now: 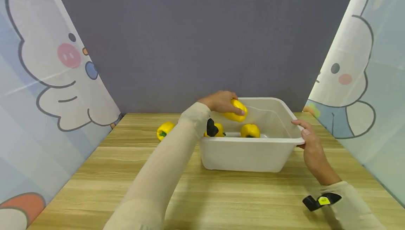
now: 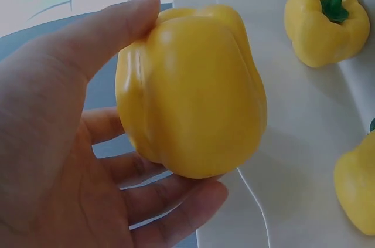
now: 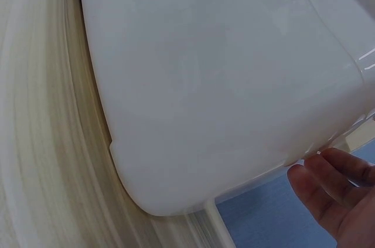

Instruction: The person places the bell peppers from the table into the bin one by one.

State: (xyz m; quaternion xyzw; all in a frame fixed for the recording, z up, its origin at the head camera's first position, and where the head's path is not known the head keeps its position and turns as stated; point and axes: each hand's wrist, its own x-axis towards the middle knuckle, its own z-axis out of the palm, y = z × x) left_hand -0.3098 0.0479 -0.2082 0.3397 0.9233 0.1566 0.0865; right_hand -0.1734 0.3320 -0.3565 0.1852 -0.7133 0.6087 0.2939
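Note:
My left hand [image 1: 221, 102] grips a yellow bell pepper [image 1: 235, 113] above the white plastic bin [image 1: 243, 156]. In the left wrist view, thumb and fingers curl round the sides of this bell pepper [image 2: 196, 95], its smooth side toward the camera. Two more yellow peppers lie inside the bin, one near the middle [image 1: 250, 130] and another toward the left, partly hidden by the wrist camera. At the bin's right end, my right hand [image 1: 311, 149] holds the rim. The right wrist view has its fingers [image 3: 328, 183] against the rim beside the bin's outer wall [image 3: 205, 95].
A yellow bell pepper [image 1: 165, 130] lies on the wooden table [image 1: 126, 173] left of the bin, partly covered by the left sleeve. A grey panel [image 1: 202, 40] stands behind, with cartoon-printed panels [image 1: 41, 93] at both sides.

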